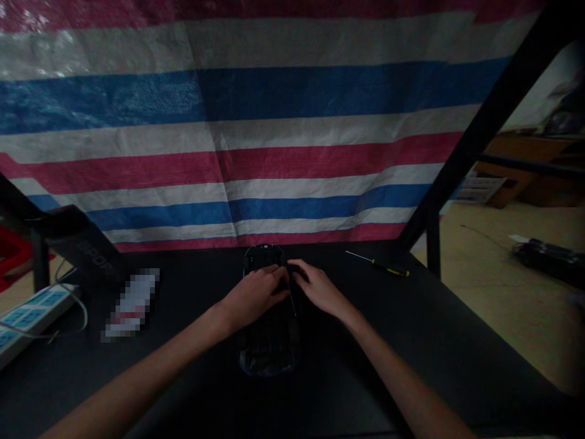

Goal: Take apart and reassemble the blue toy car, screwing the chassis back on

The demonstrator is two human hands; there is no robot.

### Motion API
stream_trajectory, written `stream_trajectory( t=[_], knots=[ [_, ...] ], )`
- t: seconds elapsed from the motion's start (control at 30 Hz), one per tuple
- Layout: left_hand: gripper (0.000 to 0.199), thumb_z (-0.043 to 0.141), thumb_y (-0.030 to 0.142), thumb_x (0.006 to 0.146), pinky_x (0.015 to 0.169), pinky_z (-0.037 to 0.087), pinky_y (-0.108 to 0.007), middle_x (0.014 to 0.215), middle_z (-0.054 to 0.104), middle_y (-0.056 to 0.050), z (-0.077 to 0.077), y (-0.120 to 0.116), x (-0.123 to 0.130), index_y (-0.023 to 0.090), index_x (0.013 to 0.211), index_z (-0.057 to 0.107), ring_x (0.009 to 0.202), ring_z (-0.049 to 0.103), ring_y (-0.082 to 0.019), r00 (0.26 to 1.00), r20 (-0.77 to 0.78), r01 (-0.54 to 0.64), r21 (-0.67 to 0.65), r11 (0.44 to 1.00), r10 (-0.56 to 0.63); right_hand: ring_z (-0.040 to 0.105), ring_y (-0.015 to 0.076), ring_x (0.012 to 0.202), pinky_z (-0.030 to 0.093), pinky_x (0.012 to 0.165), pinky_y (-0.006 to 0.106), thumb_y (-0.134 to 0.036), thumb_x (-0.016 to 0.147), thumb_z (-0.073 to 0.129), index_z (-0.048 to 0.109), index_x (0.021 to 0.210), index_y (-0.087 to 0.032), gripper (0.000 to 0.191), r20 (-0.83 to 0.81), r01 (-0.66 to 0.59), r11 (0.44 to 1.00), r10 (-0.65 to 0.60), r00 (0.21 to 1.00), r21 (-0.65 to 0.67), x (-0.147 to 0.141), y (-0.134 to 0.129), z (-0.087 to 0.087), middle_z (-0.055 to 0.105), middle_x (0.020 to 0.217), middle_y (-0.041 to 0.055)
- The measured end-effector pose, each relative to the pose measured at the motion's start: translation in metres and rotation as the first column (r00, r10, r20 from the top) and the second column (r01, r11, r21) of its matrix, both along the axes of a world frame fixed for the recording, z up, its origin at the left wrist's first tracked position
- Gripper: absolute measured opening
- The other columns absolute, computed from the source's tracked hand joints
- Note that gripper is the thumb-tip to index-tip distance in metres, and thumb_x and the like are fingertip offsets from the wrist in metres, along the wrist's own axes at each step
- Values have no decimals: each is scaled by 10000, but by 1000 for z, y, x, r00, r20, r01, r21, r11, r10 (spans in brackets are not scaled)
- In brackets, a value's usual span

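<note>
A long dark object that looks like a toy car lies lengthwise on the black table, its ends rounded. My left hand rests across its upper half, fingers bent and closed on its right side. From the right, my right hand grips the same edge; its forefinger reaches forward and the thumb is tucked below. A thin bright line runs along that edge beneath the hands. Shadow and my fingers hide the exact contact points. Off to the right lies a screwdriver with a black and yellow handle.
A pixelated pale object lies left on the black table. Beyond it are a white power strip with a cord and a dark box. A striped sheet hangs behind; a dark frame bar slants at right.
</note>
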State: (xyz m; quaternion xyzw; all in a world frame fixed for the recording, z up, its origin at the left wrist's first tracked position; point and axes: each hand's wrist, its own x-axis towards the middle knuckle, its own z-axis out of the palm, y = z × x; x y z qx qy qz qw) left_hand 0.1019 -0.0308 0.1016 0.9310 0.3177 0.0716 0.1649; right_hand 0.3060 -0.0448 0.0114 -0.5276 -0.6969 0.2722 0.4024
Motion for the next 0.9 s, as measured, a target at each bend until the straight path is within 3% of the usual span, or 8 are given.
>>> stream_trajectory(
  t=[0.17, 0.5, 0.77, 0.9],
  knots=[
    [170, 547, 267, 1019, 851, 520, -338, 1117, 637, -69, -6, -11, -3, 195, 1115, 668, 948, 670, -210, 999, 29, -20, 43, 999, 19, 699, 227, 1152, 488, 1038, 404, -210, 994, 497, 618, 1348, -260, 377, 1, -1, 1000, 1, 1000, 0, 0, 0, -1, 741, 1245, 75],
    [206, 626, 351, 954, 639, 437, -282, 930, 685, -16, -3, 5, -3, 228, 1105, 693, 740, 633, -168, 997, -13, -72, -30, 997, 72, 705, 235, 1124, 495, 1015, 407, -213, 989, 486, 614, 1355, -245, 389, 10, 0, 1000, 0, 1000, -6, -1, 0, -1, 749, 1205, 89],
    [220, 622, 397, 950, 640, 434, -278, 926, 698, -13, -2, 9, -4, 240, 1080, 707, 781, 656, -178, 995, -34, -100, -64, 993, 98, 716, 223, 1086, 503, 998, 390, -210, 987, 497, 629, 1345, -270, 386, 7, 4, 1000, -4, 1000, 7, -2, 1, -2, 763, 1135, 59],
    [246, 614, 337, 966, 681, 463, -287, 959, 676, -14, -3, 2, -4, 241, 1182, 679, 778, 640, -174, 998, 11, -58, -46, 997, 59, 717, 214, 1076, 509, 977, 370, -222, 992, 491, 632, 1330, -261, 368, 13, 10, 1000, -10, 1000, 13, -2, 0, 0, 754, 1162, 63]
  ],
)
